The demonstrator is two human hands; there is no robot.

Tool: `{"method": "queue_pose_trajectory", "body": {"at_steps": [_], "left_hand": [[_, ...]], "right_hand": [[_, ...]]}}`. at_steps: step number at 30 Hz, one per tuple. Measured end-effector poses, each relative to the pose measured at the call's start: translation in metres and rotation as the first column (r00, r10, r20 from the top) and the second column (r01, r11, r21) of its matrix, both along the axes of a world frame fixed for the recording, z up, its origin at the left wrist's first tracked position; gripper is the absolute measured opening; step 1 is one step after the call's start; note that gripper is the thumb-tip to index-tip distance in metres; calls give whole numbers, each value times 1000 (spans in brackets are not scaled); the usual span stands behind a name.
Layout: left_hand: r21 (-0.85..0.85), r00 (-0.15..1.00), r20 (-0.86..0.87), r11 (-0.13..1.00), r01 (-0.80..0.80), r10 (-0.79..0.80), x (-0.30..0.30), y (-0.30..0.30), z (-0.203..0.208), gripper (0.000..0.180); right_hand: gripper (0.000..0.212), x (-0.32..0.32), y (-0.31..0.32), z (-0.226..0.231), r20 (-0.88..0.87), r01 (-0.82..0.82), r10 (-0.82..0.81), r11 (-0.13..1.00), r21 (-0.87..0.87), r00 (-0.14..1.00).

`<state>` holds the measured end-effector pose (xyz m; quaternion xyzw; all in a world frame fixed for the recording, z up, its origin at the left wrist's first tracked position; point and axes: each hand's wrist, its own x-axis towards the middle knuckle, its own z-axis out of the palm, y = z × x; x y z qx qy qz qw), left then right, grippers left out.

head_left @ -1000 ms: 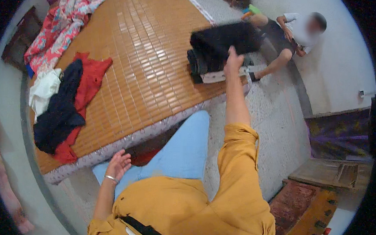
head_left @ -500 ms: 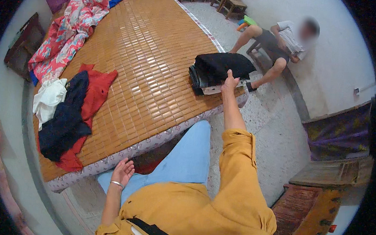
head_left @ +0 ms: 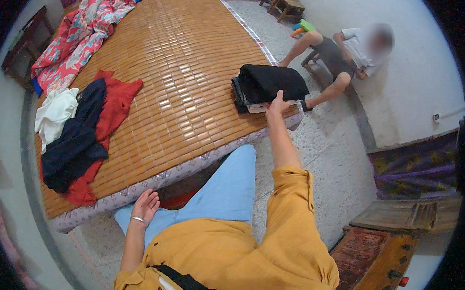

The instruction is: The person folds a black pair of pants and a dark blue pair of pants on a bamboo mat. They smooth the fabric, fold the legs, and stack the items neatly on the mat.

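At the bed's near right corner sits a stack of folded clothes [head_left: 239, 93], with a black folded garment [head_left: 274, 80] on top. My right hand [head_left: 277, 105] grips the near edge of that black garment, thumb above and fingers partly hidden beneath it. White cloth shows under the black one. My left hand [head_left: 146, 205] holds nothing; palm up and fingers loosely apart, it hovers by my thigh near the bed's front edge. Across the bed to the left lie loose clothes: a white garment [head_left: 55, 117], a dark navy one [head_left: 79, 146] and a red one [head_left: 119, 101].
A bamboo mat [head_left: 177, 96] covers the bed. A floral red quilt [head_left: 86, 45] is heaped at the far left. Beyond the bed's right side a person [head_left: 332, 53] sits on a low stool. Wooden furniture [head_left: 378, 255] stands at the lower right, small stools [head_left: 285, 7] at the back.
The whole view has shifted slightly. My right hand stays at the stack's near edge, and the top black garment looks a little lower and flatter. My left hand stays empty.
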<state>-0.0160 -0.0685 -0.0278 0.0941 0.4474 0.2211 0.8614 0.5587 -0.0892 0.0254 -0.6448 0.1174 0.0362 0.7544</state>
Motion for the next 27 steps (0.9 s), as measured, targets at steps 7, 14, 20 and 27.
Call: {"method": "queue_pose_trajectory", "body": {"at_steps": [7, 14, 20, 27], "left_hand": [[36, 997, -21, 997, 72, -71, 10, -2, 13, 29], [397, 913, 217, 886, 239, -344, 87, 2, 146, 38], [630, 288, 650, 711, 311, -703, 126, -20, 312, 31], [242, -240, 947, 965, 103, -212, 137, -76, 360, 35]], "right_hand": [[53, -106, 12, -19, -12, -150, 150, 989, 16, 989], [23, -209, 51, -40, 373, -555, 842, 537, -635, 389], [17, -257, 75, -42, 517, -194, 854, 499, -845, -54], [21, -258, 66, -48, 449, -141, 892, 439, -887, -45]]}}
